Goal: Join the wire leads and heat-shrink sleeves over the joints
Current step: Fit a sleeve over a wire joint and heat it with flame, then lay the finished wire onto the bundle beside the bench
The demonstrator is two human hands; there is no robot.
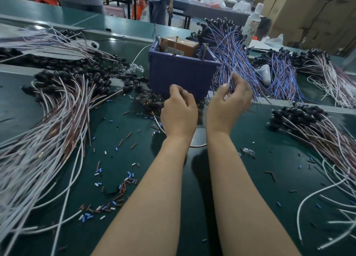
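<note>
Evidently, step: joining stage, as judged.
Right hand (229, 99): pinched thin pale wire leads (232, 78) before purple plastic bin (183, 72).
Left hand (179, 109): curled; contents could not be told.
Next: needed a small coloured sleeve (128, 173) from green counter (250, 178).

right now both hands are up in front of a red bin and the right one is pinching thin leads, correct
Not quite: the bin is purple-blue, not red, as the head view shows. The rest holds: the left hand and right hand are up in front of it, and the right one pinches thin leads.
</note>
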